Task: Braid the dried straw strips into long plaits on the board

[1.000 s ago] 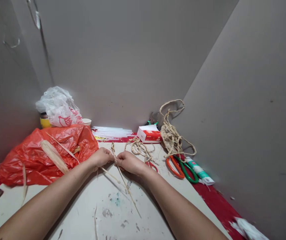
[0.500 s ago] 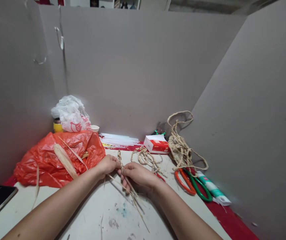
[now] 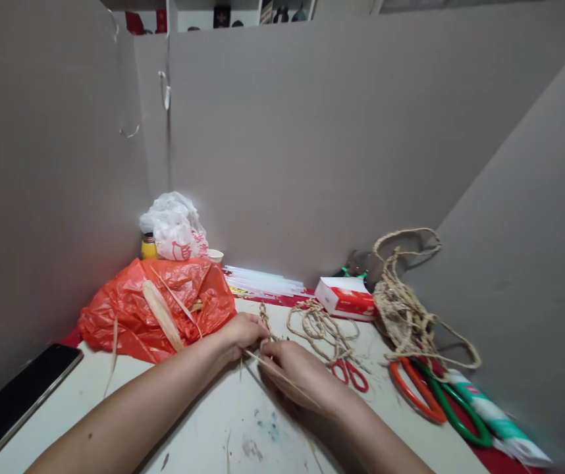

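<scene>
Close together over the white table, both hands work on a braided straw cord. My left hand pinches the cord just below its braided end, which sticks up past the fingers. My right hand is closed at the same spot, and its fingertips are partly hidden behind its back. A loose pale strand runs from between the hands across the right hand. Beyond the right hand lies a coil of finished braided cord, with red-handled scissors beside it.
An orange-red plastic bag with dry strips lies left, near a phone. At right are a red-and-white box, a heap of straw rope, orange and green handles, and a teal-white roll. Grey panels surround the table.
The view has turned left, so everything sits further right. My right hand has rolled over, back upward, and the strand that hung below now crosses over it. The scissors show more fully.
</scene>
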`<state>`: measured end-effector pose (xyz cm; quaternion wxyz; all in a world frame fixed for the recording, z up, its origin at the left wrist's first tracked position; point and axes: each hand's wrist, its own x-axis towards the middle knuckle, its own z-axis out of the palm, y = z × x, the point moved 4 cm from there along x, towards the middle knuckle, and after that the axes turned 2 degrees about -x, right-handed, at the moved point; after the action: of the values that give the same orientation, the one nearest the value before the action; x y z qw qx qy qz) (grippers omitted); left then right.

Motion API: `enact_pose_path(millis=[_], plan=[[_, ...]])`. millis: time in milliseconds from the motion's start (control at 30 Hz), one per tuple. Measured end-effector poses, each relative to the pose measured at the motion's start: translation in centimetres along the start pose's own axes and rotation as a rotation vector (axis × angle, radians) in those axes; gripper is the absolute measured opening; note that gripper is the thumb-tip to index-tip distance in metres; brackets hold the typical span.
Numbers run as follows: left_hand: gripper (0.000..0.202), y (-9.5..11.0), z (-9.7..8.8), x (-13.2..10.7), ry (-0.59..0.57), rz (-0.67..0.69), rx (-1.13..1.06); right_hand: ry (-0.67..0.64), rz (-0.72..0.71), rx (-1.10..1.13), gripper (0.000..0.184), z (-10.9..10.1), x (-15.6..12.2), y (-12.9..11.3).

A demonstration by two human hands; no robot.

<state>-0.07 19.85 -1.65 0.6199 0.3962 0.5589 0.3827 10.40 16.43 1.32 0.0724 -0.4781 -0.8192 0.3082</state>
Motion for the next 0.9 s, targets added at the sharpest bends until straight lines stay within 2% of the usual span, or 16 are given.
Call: enact_pose_path(millis=[67, 100, 200, 233, 400, 500, 600, 733, 900], plan=[[0.016, 0.1, 0.0, 0.0, -0.017, -0.007, -0.015, -0.086, 0.029, 0.118, 0.032, -0.4, 0.0, 0.5], [0.015, 0.2, -0.1, 0.0, -0.025, -0.009, -0.021, -0.06, 0.046, 0.183, 0.034, -0.9, 0.1, 0.9], [0.014, 0.4, -0.2, 0.0, -0.044, -0.01, -0.031, 0.2, 0.095, 0.373, 0.034, -2.9, 0.7, 2.2], [0.013, 0.4, -0.2, 0.0, -0.049, -0.011, -0.033, 0.234, 0.116, 0.449, 0.032, -3.1, 0.9, 2.6], [0.011, 0.1, -0.3, 0.3, -0.059, -0.002, -0.042, 0.057, 0.267, 0.799, 0.022, -1.0, 1.8, 3.0], [0.01, 0.0, -0.4, 0.6, -0.056, 0.022, -0.047, -0.065, 0.257, 1.014, 0.019, 0.1, 2.0, 2.8], [0.008, 0.0, -0.5, 0.7, -0.056, 0.031, -0.041, -0.121, 0.228, 1.17, 0.012, 0.3, 2.2, 2.9], [0.008, 0.3, -0.6, 0.5, -0.046, 0.054, -0.012, -0.154, 0.223, 1.17, 0.005, 0.4, 2.3, 3.0], [0.006, 0.5, -0.6, 0.5, -0.072, 0.085, 0.016, -0.146, 0.209, 0.951, 0.01, 0.1, 2.5, 3.3]])
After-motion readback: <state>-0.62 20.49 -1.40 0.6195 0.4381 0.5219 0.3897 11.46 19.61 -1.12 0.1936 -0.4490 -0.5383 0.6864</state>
